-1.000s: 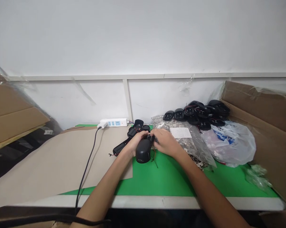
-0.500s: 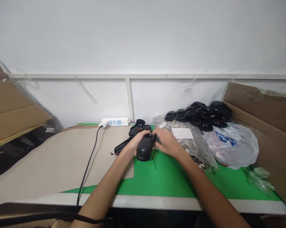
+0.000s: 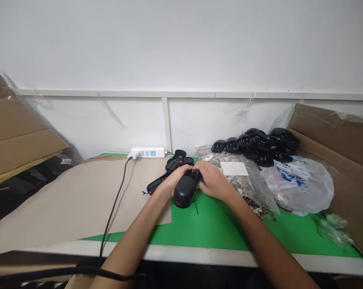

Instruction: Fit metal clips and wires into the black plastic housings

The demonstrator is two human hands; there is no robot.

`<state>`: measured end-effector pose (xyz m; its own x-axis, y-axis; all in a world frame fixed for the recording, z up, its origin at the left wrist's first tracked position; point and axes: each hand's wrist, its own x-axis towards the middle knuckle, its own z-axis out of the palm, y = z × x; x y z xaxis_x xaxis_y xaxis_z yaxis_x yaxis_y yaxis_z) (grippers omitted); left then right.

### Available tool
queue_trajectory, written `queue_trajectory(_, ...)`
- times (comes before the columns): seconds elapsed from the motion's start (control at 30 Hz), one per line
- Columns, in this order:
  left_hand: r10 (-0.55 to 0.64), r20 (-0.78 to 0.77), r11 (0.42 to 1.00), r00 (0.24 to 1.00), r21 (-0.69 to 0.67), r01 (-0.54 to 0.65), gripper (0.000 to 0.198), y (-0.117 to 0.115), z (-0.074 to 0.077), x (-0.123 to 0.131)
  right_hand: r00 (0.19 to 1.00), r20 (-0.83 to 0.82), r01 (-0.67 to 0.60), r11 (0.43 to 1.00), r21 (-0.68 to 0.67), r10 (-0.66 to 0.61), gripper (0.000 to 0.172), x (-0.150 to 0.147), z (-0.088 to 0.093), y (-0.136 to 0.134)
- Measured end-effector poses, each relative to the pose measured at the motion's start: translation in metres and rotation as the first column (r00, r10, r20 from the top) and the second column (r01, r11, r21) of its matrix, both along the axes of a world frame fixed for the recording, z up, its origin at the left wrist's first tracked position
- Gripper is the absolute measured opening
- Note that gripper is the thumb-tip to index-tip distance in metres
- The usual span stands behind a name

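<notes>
A black rounded plastic housing (image 3: 184, 193) is held between my two hands over the green table top, its smooth end toward me. Closed on its left side is my left hand (image 3: 176, 179), thumb near the far end. My right hand (image 3: 212, 180) grips the far right part, fingers bent over it; the fingertips are partly hidden. Thin wires (image 3: 196, 202) hang from the housing's right side. Just behind my left hand lie more black housings (image 3: 179, 155) with red and black wires, and a long black piece (image 3: 155, 184) rests on the brown paper.
A white power strip (image 3: 148, 152) with a black cable (image 3: 119, 196) stands by the wall. Right of my hands are a clear bag of small metal parts (image 3: 238, 181), piled black housings (image 3: 253, 145) and a white plastic bag (image 3: 304, 188). Cardboard (image 3: 329, 136) borders the right side.
The housing has tilted slightly, its near end dropping a little toward me. Both hands keep their grip, and the whole view has shifted slightly.
</notes>
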<state>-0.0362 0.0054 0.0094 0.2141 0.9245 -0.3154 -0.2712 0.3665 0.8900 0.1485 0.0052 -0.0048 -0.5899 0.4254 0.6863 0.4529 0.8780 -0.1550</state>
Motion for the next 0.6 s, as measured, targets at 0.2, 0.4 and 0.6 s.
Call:
queue_trajectory(0.2, -0.039, 0.000, 0.997, 0.999, 0.069, 0.038, 0.017, 0.0024, -0.0032, -0.0036, 0.999, 0.020, -0.028, 0.999, -0.025, 0.028, 0.049, -0.0006, 0.0051, -0.0046)
queue_trajectory(0.4, -0.065, -0.005, 0.986, 0.998, 0.155, 0.065, 0.021, 0.0000, -0.0034, -0.0065, 0.999, -0.007, -0.044, 0.998, -0.036, 0.044, 0.052, -0.0010, 0.0037, -0.0041)
queue_trajectory(0.6, -0.110, 0.017, 0.992, 0.994, 0.062, 0.109, 0.024, -0.0012, -0.0016, -0.0038, 0.999, -0.001, -0.046, 0.999, -0.022, 0.046, 0.052, -0.0019, 0.0025, -0.0036)
